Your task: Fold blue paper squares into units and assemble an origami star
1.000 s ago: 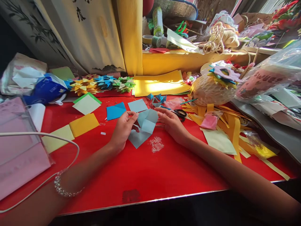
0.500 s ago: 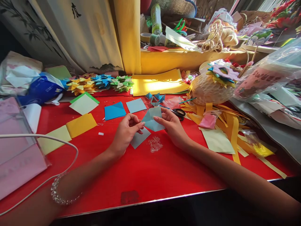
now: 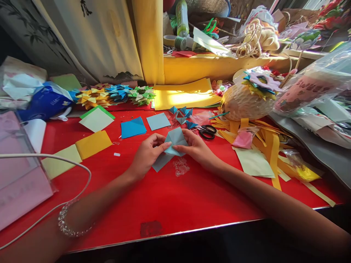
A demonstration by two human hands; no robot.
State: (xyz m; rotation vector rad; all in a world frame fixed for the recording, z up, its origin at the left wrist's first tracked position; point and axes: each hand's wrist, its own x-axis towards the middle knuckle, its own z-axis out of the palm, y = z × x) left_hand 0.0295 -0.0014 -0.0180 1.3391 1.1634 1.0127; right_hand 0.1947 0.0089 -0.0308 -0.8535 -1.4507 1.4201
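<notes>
A light blue sheet of origami paper (image 3: pixel 175 140) with crease lines is held up between my two hands, a little above the table. My left hand (image 3: pixel 149 153) pinches its left edge between thumb and fingers. On the other side, my right hand (image 3: pixel 196 148) grips the right edge, thumb in front and fingers behind. Below lies a grey-blue paper square (image 3: pixel 162 162), partly covered by my left hand and the held sheet. Just beyond are a light blue square (image 3: pixel 158 121), a bright blue stack (image 3: pixel 133 127) and folded blue pieces (image 3: pixel 181 114).
Black-handled scissors (image 3: pixel 207 132) lie behind my right hand. Yellow paper strips (image 3: pixel 272 157) and a pale green stack (image 3: pixel 253 162) are at right. Folded paper stars (image 3: pixel 94 98) line the back. A white cable (image 3: pixel 89 179) crosses my left forearm on the red table (image 3: pixel 192 204).
My left hand has closed onto the light blue paper's left edge, where it was just beside it before. The paper has tilted and shifted slightly, with my right thumb lower on it.
</notes>
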